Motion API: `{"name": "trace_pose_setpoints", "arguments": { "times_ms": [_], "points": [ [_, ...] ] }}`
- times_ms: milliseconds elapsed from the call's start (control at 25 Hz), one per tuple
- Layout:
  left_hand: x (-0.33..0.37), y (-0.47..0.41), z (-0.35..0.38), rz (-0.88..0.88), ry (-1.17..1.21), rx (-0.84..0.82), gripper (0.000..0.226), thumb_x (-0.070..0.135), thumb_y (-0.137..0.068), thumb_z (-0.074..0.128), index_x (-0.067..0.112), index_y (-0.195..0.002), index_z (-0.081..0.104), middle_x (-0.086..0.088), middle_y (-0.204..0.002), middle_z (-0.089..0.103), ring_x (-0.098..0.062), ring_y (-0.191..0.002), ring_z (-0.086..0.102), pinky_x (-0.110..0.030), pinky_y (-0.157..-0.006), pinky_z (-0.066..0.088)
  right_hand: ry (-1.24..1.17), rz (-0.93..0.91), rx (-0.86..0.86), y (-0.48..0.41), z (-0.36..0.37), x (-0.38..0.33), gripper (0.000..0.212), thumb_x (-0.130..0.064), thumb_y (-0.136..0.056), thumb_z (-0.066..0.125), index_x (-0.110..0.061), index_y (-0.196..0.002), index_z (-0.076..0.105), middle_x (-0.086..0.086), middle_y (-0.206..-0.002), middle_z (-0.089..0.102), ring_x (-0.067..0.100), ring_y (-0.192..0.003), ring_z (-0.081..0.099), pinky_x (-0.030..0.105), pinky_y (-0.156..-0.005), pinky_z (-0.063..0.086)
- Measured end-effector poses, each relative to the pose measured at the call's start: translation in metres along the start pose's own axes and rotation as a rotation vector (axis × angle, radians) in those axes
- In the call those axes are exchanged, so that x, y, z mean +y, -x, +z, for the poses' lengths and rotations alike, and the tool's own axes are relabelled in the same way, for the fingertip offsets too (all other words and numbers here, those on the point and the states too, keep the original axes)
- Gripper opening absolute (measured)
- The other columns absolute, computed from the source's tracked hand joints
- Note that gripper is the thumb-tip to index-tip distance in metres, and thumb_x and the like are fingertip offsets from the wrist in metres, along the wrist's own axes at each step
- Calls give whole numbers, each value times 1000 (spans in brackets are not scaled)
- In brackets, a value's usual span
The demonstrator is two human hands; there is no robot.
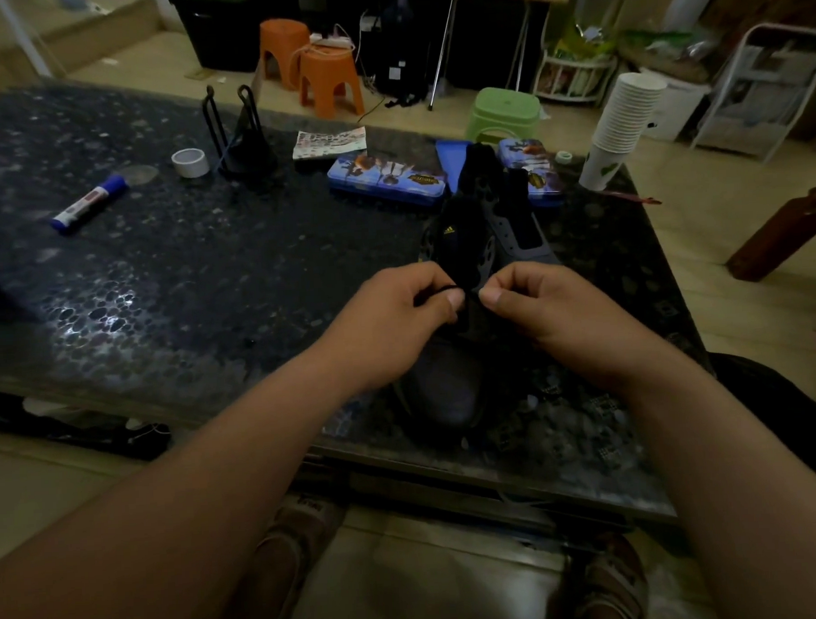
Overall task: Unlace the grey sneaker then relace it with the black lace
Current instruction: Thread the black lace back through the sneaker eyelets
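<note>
The grey sneaker [447, 392] lies on the dark speckled table [185, 281], toe toward me and its dark tongue and collar pointing away. Over its middle, my left hand [392, 324] pinches the black lace [447, 289] between thumb and forefinger. My right hand [546, 308] is close beside it with curled fingers, pinching the same lace near the eyelets. Between the two thumbs only a short arc of lace shows; the rest is lost against the dark shoe.
Behind the sneaker lie two blue printed tins [386, 179], a stack of paper cups [622, 122], a tape roll [189, 162], a black wire stand [244, 138] and a blue marker [88, 204]. Orange stools [326, 79] and a green stool [503, 113] stand on the floor beyond.
</note>
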State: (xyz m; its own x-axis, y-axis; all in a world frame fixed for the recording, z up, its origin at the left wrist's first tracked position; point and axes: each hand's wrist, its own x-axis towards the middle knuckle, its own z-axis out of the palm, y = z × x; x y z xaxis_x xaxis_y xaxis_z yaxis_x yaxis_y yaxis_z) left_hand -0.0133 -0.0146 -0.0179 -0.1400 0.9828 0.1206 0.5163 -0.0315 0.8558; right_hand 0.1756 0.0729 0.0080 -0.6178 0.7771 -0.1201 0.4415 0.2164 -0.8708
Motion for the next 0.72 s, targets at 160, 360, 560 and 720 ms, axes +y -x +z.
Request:
{"name": "trace_pose_setpoints", "arguments": {
  "times_ms": [160,360,560,720],
  "points": [
    [-2,-3,4,36,-19,-18,11,27,-101,64,27,-91,70,6,-82,70,-12,-79,66,-40,-75,55,18,-39,0,1,6,-1,33,-43,-101,61,-11,-99,68,-7,-68,56,4,-59,46,21,-56,37],
    [-14,-4,14,107,-175,-14,11,41,-99,65,32,-105,67,15,-92,60,-10,-95,54,-32,-80,48,-8,-21,-69,4,3,1,31,-36,-102,63,-8,-89,67,0,-66,47,9,-57,40,22,-53,32],
    [-29,-4,11,142,-317,-80,29,38,-97,68,28,-124,63,17,-114,53,-14,-104,46,-28,-89,42,-325,38,-20,8,-15,1,30,-20,-105,53,-17,-75,55,-5,-56,33,11,-47,25,23,-43,17],
    [-28,-5,22,156,-282,-83,23,36,-101,62,26,-122,64,16,-115,53,-12,-103,49,-26,-87,40,-859,-51,-69,10,-27,-7,24,-22,-94,49,-20,-71,54,-8,-56,23,6,-42,16,21,-41,9]
  ]
}}
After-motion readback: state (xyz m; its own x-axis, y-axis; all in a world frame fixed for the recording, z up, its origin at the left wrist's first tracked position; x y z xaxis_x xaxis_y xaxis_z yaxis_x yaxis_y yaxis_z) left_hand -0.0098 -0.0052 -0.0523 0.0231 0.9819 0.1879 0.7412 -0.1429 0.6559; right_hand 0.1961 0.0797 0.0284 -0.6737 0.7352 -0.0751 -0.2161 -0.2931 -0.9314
